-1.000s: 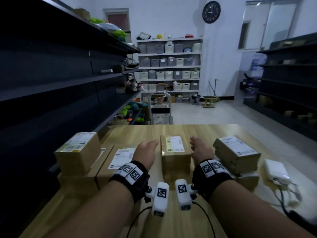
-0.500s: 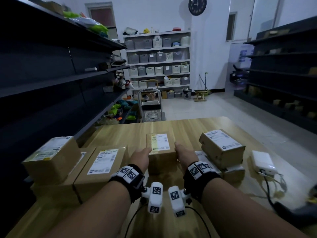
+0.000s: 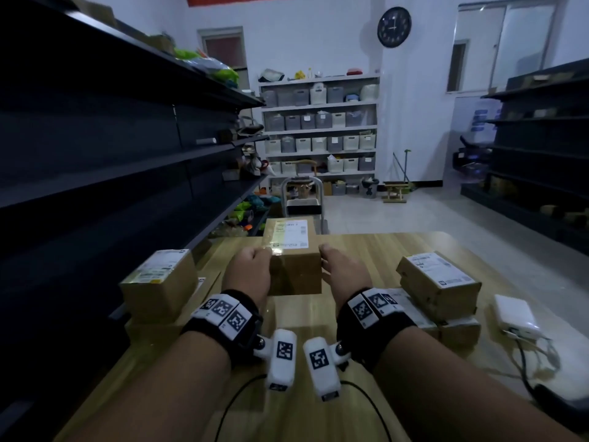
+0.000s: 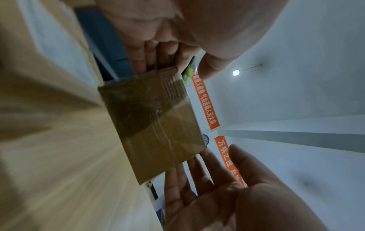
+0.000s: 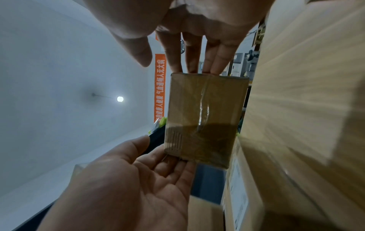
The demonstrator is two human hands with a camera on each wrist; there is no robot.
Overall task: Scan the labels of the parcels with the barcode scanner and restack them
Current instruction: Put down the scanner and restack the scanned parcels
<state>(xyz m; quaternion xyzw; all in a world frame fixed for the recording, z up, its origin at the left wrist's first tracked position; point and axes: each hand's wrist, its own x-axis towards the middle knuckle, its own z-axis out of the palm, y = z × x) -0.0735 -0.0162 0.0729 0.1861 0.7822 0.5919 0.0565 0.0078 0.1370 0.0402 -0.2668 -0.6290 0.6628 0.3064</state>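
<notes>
Left hand [image 3: 247, 273] and right hand [image 3: 343, 273] carry a labelled parcel [image 3: 294, 271] above the table [image 3: 369, 250].

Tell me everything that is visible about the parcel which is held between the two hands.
The parcel is a small brown cardboard box, sealed with clear glossy tape on its near face. A white printed label covers much of its top. It lies level, long side pointing away, and seems raised above the wooden table. The left hand and right hand press its two sides with straight fingers.
</notes>
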